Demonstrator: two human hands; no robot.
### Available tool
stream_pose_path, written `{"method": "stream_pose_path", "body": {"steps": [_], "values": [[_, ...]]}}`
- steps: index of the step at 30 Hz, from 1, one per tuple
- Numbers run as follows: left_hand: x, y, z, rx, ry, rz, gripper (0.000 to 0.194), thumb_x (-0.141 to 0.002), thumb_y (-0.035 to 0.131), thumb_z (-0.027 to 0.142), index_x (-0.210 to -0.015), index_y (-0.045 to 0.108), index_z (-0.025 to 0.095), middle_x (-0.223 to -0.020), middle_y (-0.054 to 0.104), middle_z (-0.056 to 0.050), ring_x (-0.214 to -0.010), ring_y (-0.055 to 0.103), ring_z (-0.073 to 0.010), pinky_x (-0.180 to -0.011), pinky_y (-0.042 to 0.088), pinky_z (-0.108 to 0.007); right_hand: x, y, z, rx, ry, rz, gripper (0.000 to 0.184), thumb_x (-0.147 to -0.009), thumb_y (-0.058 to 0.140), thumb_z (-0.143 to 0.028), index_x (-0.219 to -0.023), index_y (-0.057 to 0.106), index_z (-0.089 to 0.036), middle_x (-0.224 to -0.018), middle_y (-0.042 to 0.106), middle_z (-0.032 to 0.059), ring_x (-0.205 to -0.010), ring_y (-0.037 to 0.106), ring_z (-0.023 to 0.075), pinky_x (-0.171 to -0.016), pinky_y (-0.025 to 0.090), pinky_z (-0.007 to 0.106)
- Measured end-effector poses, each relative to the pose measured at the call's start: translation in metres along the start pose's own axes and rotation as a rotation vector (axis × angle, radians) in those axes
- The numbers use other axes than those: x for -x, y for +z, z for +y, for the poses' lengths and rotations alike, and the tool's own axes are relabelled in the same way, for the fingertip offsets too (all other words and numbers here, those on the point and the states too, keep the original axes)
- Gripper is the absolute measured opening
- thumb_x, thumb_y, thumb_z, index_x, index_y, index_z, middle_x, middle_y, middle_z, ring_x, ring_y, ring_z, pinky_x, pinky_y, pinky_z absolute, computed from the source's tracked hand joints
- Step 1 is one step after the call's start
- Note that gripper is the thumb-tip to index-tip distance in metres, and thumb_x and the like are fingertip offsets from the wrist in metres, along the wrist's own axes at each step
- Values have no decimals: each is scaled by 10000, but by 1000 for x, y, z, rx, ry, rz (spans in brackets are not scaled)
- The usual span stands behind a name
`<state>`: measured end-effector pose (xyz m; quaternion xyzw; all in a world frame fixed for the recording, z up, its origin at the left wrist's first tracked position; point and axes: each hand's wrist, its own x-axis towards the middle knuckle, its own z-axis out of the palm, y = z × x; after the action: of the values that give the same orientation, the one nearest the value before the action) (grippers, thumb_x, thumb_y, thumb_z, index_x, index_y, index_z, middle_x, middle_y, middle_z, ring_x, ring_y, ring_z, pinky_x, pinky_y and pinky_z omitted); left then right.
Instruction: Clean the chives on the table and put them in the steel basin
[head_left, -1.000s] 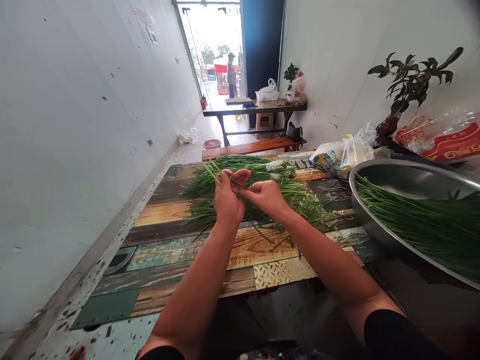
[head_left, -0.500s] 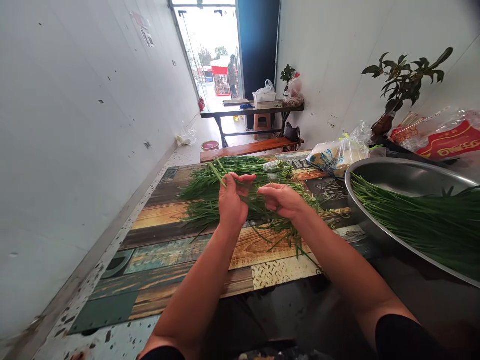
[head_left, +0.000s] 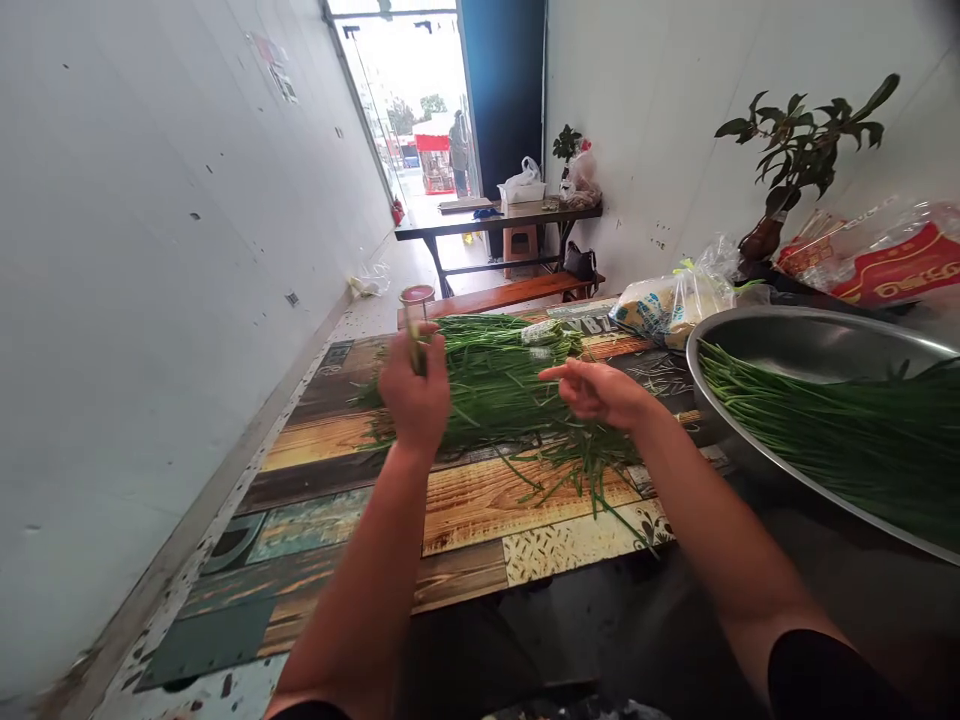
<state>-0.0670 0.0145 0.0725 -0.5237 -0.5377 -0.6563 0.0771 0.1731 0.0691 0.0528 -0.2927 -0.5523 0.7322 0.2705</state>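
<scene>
A pile of long green garlic chives [head_left: 487, 385] lies on the wood-patterned tabletop [head_left: 465, 505]. Above its left end, my left hand [head_left: 416, 395] is closed on a few chive stalks [head_left: 414, 345], blurred by motion. To the right, over the stem ends, hovers my right hand [head_left: 604, 392]. Its index finger points left while the other fingers curl in; whatever they may pinch is too small to make out. A pale band [head_left: 540, 331] wraps a bunch at the back of the pile. Loose trimmed leaves [head_left: 592, 465] are scattered below my right hand.
A large steel bowl [head_left: 739, 455] of chives stands at the right. Behind it are plastic bags [head_left: 675, 305], a potted plant [head_left: 780, 205] and a red package [head_left: 904, 265]. Farther off, a bench [head_left: 495, 298] and another table [head_left: 465, 224] stand before a glass door.
My left hand has moved left and slightly nearer with its stalks. My right hand has drawn away to the right, widening the gap between the hands. The view has shifted slightly.
</scene>
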Motion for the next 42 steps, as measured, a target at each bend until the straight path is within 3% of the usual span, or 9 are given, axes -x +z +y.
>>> {"method": "stream_pose_path", "body": {"steps": [4,7,14,18,21,26,29,35,42], "values": [[41,25,10,40,47,-493,171,-846,617,339,-838,701,190,-699,679,4,-590,572,-95,-587,410,-202,-3,10,5,-223,-82,-61,569,-886,315,-648,-1227,548,-256,-776,544,-3,-500,316,85,-469,285,237],[66,40,16,108,28,-644,214,-873,580,364,-967,714,227,-914,742,-32,-787,665,-153,-716,465,-238,-4,22,14,-193,-114,-51,618,-876,274,-688,-1311,480,-300,-833,551,-3,-554,373,104,-492,292,236],[70,46,16,266,-295,-616,208,-793,655,379,-766,728,186,-589,660,27,-551,569,-115,-611,442,-234,-11,41,29,-60,-258,20,689,-827,391,-706,-1329,492,-245,-1004,597,37,-709,514,127,-583,392,252],[65,44,16,312,-374,-567,246,-750,684,417,-771,716,174,-697,680,10,-617,569,-108,-621,429,-224,-9,40,23,138,-422,279,468,-743,643,-556,-1057,683,-210,-967,651,38,-873,588,162,-762,448,283],[63,42,20,281,-364,-636,237,-768,662,403,-778,703,170,-693,683,8,-602,549,-99,-607,414,-219,-9,34,19,284,-462,475,294,-687,726,-451,-781,727,-173,-783,674,24,-761,585,147,-730,447,276],[62,41,24,169,-330,-642,197,-779,651,355,-712,666,171,-619,650,19,-546,520,-91,-556,393,-216,-10,10,17,266,-463,770,409,-732,642,-556,-650,711,-162,-512,551,-12,-498,448,92,-527,367,251],[63,42,23,117,-286,-564,159,-762,675,332,-728,676,177,-668,671,14,-594,570,-102,-578,410,-218,-8,4,13,279,-358,725,632,-810,452,-669,-510,662,-154,-449,514,16,-462,438,91,-507,360,257],[63,41,24,90,-165,-587,112,-773,676,290,-719,698,194,-645,665,31,-587,560,-95,-607,403,-223,-4,22,13,297,-405,414,345,-602,780,-472,-750,727,-165,-717,676,9,-628,544,102,-612,428,247],[43,34,19,199,-252,-472,184,-785,670,359,-724,660,185,-604,608,36,-537,495,-74,-545,373,-210,-10,-17,13,70,-461,729,362,-632,747,-520,-627,662,-169,-518,528,-30,-446,378,62,-429,280,232]]}}
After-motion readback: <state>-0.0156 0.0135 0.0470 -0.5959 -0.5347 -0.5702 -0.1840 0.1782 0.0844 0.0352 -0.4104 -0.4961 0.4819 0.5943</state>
